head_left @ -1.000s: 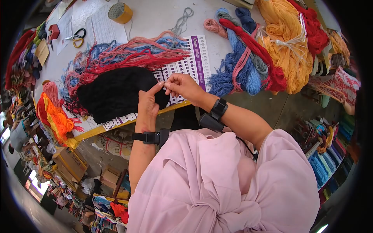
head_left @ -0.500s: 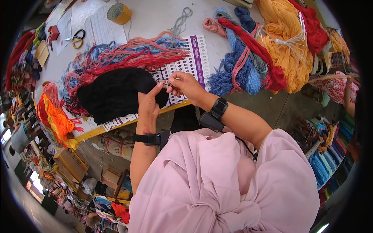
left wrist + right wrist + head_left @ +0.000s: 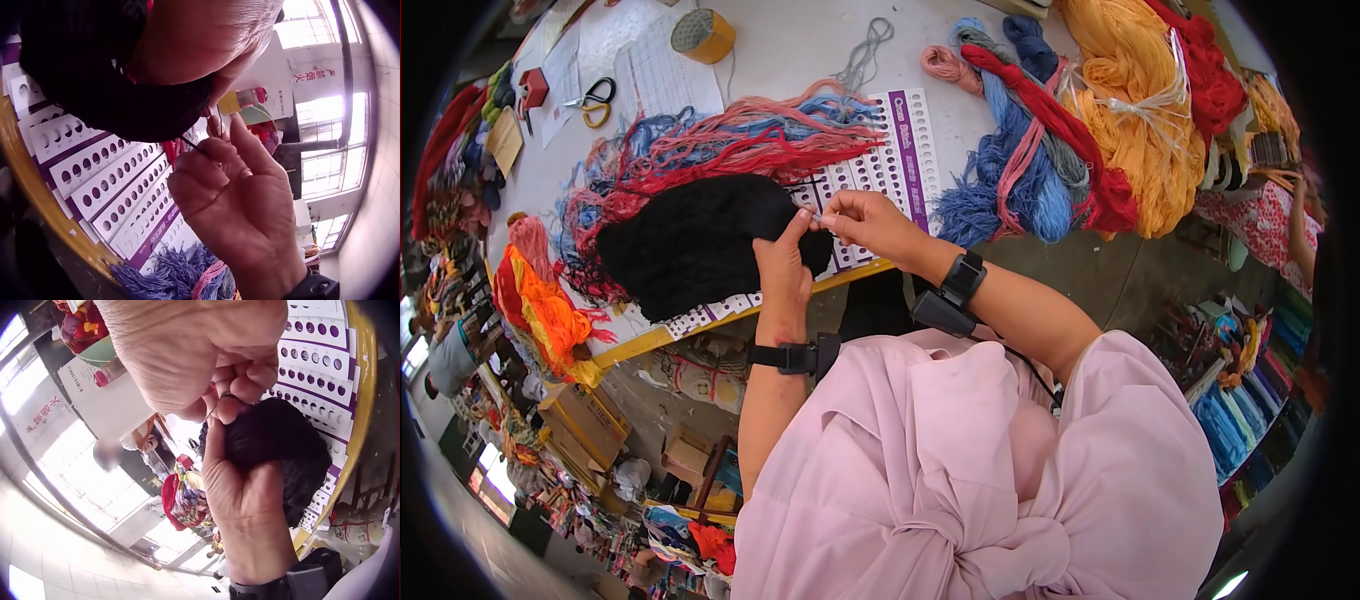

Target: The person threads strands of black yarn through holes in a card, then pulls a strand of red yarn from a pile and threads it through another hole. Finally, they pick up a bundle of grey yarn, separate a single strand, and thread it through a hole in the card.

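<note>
A thick hank of black yarn (image 3: 700,240) lies along the table's front edge over white punched cards. My left hand (image 3: 781,262) grips its right end, thumb up; the fingers behind are hidden by the yarn. Close beside that thumb, my right hand (image 3: 872,226) pinches a thin dark strand (image 3: 192,145), which runs from the hank to its curled fingers in the left wrist view. In the right wrist view, the left thumb tip stands right at the right fingertips, in front of the black yarn (image 3: 275,437).
Loose red, pink and blue threads (image 3: 730,135) lie behind the hank. Purple-striped cards (image 3: 910,150) stick out to its right. Blue skeins (image 3: 1010,190) and a yellow bundle (image 3: 1135,130) fill the right side. Scissors (image 3: 598,102) and a yellow-sided roll (image 3: 703,36) sit farther back.
My right fingers have turned and shifted beside the left thumb, the dark strand showing between the hands midway. The left hand has kept its hold on the black yarn, moving only slightly.
</note>
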`<state>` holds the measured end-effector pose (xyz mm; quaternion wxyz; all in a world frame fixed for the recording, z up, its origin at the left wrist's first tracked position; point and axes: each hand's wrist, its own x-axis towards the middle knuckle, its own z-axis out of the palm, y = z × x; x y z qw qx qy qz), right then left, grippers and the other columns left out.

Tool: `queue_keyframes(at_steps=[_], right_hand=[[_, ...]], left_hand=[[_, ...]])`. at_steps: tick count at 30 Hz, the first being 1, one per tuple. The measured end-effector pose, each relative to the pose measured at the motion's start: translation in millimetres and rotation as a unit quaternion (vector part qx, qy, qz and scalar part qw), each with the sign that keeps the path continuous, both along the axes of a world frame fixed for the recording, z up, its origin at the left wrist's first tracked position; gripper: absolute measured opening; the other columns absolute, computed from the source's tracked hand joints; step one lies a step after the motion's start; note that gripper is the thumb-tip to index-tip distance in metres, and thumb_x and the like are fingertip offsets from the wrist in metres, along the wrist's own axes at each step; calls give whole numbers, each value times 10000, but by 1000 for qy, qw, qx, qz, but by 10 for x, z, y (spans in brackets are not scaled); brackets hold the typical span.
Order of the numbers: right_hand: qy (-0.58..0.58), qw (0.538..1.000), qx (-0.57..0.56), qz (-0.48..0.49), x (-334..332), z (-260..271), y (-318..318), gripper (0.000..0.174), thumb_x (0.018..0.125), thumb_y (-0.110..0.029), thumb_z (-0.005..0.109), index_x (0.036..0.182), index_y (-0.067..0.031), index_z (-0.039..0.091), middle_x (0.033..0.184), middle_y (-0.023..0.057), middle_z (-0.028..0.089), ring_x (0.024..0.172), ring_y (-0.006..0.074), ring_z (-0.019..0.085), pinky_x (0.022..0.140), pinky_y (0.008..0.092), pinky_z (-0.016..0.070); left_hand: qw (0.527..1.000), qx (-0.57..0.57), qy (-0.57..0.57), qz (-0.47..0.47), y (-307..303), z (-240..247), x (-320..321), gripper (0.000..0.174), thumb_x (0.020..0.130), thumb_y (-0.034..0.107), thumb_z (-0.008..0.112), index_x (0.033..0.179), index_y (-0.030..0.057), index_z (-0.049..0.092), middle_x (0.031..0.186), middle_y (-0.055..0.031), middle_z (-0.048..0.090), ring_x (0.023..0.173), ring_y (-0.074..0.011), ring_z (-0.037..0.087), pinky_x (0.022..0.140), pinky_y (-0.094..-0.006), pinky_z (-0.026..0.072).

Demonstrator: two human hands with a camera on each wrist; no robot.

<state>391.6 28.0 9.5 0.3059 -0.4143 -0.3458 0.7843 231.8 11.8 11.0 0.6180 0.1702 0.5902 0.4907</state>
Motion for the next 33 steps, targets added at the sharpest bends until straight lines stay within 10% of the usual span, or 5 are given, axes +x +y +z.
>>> queue_keyframes(at_steps=[21,28,31,33], right_hand=[[-55,998,-32,11,121,-71,18,132,916,-163,610,892,-34,620,735,-6,604,654,52,540,559,237,399],[303,916,-178,-195,472,39,123,141,929,-158,560,963,-31,611,1180,144,627,1144,246,557,1014,395,397],[329,902,-115,-254,1200,249,213,200,933,-175,510,891,-11,617,1022,172,658,996,280,611,929,393,459],[373,858,-104,-338,2065,340,335,194,906,-114,549,727,-55,503,660,28,475,623,138,469,625,284,431]], left_hand=[[997,2,21,-70,109,305,-16,349,797,-76,652,1138,-56,575,1105,-160,650,796,-165,639,772,-312,529],[993,-9,-111,31,-36,517,-775,356,813,-31,637,1159,-37,552,822,-56,600,582,-61,473,711,-263,488],[962,122,-132,207,-248,777,-1596,402,816,-58,610,1201,-14,503,826,-41,500,566,-67,415,688,-256,466],[909,275,-261,172,-399,1056,-2200,290,864,-66,554,1147,-37,497,814,-48,462,633,-122,431,736,-271,467]])
